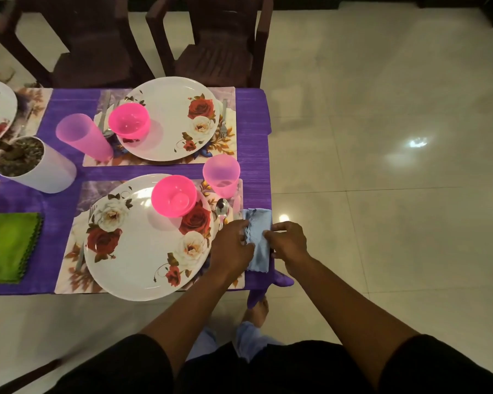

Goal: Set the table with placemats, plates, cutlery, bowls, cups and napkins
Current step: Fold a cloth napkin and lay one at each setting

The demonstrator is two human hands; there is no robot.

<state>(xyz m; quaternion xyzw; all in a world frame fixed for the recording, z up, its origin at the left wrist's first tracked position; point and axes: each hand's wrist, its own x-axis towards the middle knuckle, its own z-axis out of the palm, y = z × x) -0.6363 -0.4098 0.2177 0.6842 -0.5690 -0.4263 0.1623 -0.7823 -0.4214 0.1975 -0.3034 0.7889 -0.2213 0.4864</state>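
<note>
Your left hand [230, 245] and right hand [288, 242] meet at the near right corner of the tabletop [254, 132], both pinching a light blue napkin [259, 237] that lies flat just right of the near placemat [77, 245]. Your left fingers clamp its left edge, your right fingers its right edge.

Just left of the napkin a spoon [222, 209] lies on the placemat beside the near floral plate [145, 237], which carries a pink bowl [173, 196] on its far rim. A pink cup [221, 174] stands beyond the spoon. A green napkin stack [10, 245] sits at the left.

Farther back a second plate [171, 118] holds another pink bowl [128, 120], with a second pink cup [83, 137] to its left and a fork [224, 120] to its right. A white plant pot [34, 163] stands at the left, and two dark chairs [217, 44] lie beyond.
</note>
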